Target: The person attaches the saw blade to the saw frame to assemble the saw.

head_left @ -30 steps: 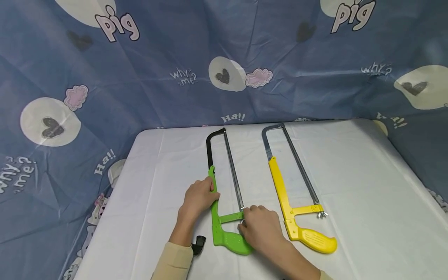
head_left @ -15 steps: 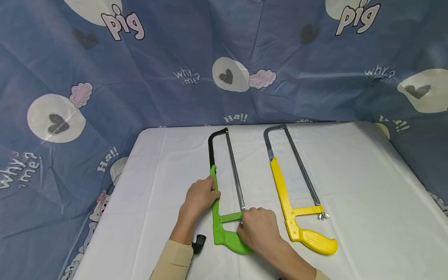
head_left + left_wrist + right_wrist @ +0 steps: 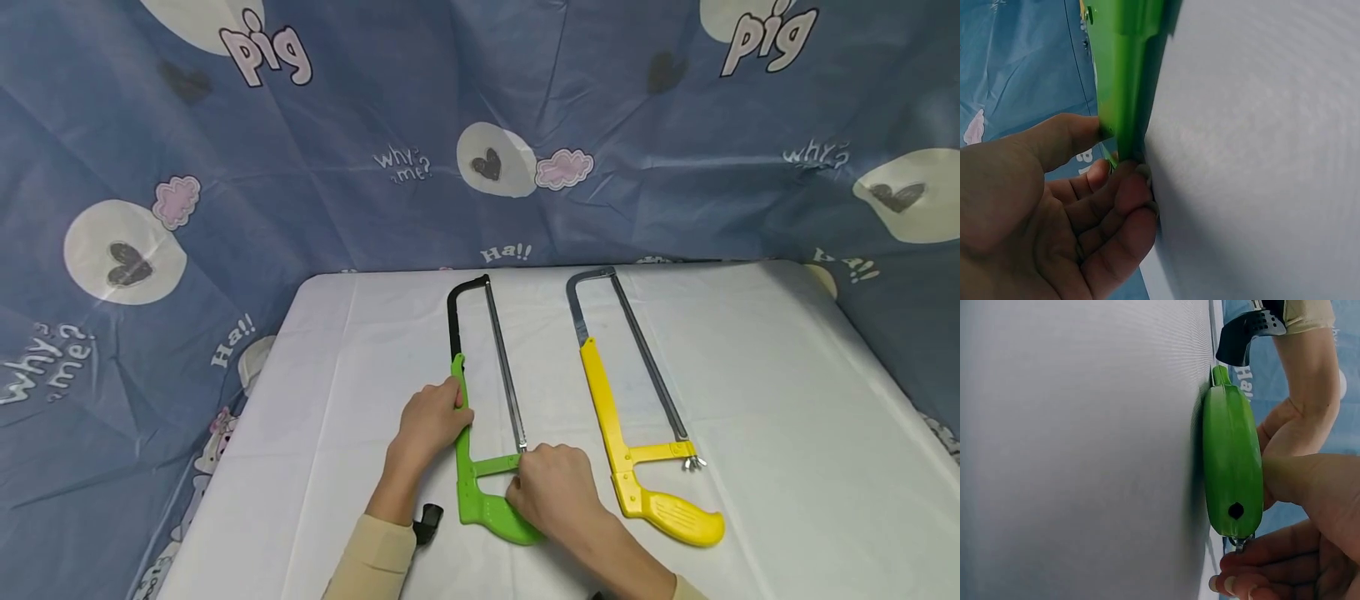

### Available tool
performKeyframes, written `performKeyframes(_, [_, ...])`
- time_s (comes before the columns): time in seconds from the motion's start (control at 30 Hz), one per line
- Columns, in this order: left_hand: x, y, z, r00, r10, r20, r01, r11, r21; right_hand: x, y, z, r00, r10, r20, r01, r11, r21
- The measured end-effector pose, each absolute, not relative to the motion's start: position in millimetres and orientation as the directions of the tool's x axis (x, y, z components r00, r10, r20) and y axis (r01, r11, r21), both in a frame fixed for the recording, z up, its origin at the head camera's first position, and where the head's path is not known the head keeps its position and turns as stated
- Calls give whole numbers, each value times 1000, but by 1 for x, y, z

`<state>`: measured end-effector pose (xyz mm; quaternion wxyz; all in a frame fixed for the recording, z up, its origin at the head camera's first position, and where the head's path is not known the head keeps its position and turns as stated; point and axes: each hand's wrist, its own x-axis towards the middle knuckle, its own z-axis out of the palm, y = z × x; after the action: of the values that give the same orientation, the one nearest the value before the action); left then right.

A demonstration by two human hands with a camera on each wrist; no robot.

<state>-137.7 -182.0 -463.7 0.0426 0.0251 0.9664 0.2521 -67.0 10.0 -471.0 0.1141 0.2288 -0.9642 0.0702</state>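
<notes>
A green hacksaw (image 3: pixel 467 467) with a black front bow lies on the white table. My left hand (image 3: pixel 431 421) grips its green frame bar, thumb on one side and fingers curled under the other, as the left wrist view shows. My right hand (image 3: pixel 558 487) is at the near end of the hacksaw blade (image 3: pixel 506 367), beside the handle. In the right wrist view its curled fingers are at a small metal wing nut (image 3: pixel 1240 544) below the green handle (image 3: pixel 1232 450); the thumb tip is hidden behind the handle. The head view hides this wing nut.
A yellow hacksaw (image 3: pixel 603 400) lies to the right, its wing nut (image 3: pixel 693 463) showing. A black wrist-worn device (image 3: pixel 429 523) sits by the left sleeve. Blue printed cloth (image 3: pixel 337 208) hangs behind the white table (image 3: pixel 360 333).
The head view has shifted slightly. Both hands keep their places on the green hacksaw, with only a slight movement of the right hand. The yellow hacksaw stays put.
</notes>
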Motion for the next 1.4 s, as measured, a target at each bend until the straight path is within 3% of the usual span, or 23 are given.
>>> performKeyframes(0.23, [-136, -182, -463, -995, 69, -70, 26, 869, 494, -67, 12, -473, -886, -402, 232, -439, 888, -136])
performKeyframes(0.7, [-135, -183, -464, -994, 78, -82, 27, 867, 498, -71, 21, -475, -965, -262, 11, -227, 812, -538])
performKeyframes(0.93, [-135, -185, -462, -992, 77, -95, 20, 870, 492, -77, 28, -475, -955, -234, -184, -14, 654, -756])
performKeyframes(1.4, [-137, -187, -463, -989, 93, -115, 26, 876, 482, -83, 38, -485, -908, -304, -289, 156, 395, -905])
